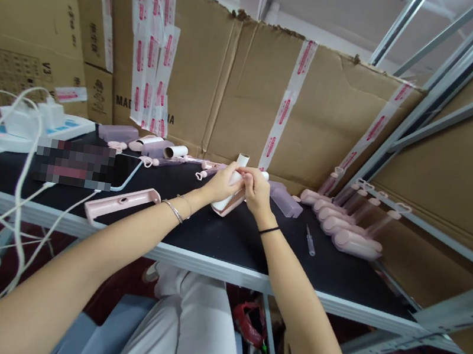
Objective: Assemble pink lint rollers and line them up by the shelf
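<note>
Both my hands meet over the middle of the black tabletop (217, 240). My left hand (220, 183) is closed round a white paper roll (238, 168) that sits in a pink lint-roller cover (226, 208). My right hand (255, 189) pinches the same roll near its top, fingers pressed together. The roll stands tilted, its cardboard core end pointing up and away from me.
A pink cover part (120, 203) lies at the left front. A row of finished pink rollers (349, 231) lies at the right. A small screwdriver (310, 241), loose rolls and parts (164, 150), a power strip with white cables (33, 124) and cardboard walls (250, 89) surround the work area.
</note>
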Tool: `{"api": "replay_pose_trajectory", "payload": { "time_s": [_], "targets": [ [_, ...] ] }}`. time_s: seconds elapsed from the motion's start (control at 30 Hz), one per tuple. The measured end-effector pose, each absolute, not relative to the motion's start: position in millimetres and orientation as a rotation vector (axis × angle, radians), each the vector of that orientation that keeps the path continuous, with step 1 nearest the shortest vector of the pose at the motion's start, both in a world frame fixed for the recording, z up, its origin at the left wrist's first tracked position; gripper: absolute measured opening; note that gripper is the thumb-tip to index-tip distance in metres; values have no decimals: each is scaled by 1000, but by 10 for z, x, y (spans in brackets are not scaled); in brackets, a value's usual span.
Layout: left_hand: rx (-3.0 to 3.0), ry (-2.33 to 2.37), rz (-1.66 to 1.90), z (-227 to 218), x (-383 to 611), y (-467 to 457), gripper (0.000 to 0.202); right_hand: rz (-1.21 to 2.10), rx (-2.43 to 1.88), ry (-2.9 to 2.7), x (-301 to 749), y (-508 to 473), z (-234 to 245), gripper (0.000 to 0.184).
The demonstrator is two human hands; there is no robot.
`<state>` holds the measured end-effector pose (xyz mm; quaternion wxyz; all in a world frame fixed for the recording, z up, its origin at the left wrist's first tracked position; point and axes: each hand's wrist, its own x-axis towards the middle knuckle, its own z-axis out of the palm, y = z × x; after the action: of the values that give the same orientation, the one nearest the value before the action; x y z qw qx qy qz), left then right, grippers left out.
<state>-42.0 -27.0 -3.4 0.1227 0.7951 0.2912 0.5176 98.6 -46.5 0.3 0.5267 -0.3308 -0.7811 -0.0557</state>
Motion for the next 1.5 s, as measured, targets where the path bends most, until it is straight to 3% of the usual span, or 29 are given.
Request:
{"api": "replay_pose_trajectory", "payload": {
  "time_s": [0.67, 1.23, 1.5],
  "targets": [
    [2394, 825, 1576, 31, -427, -391, 13, -251, -918, -1672, 842, -538, 50, 45],
    [2542, 852, 1529, 46, -403, -384, 4, -105, -905, -1691, 862, -546, 92, 41],
    [2497, 850, 1510, 27, -382, -376, 9, -40, -918, -1616, 833, -545, 94, 41]
  ]
}}
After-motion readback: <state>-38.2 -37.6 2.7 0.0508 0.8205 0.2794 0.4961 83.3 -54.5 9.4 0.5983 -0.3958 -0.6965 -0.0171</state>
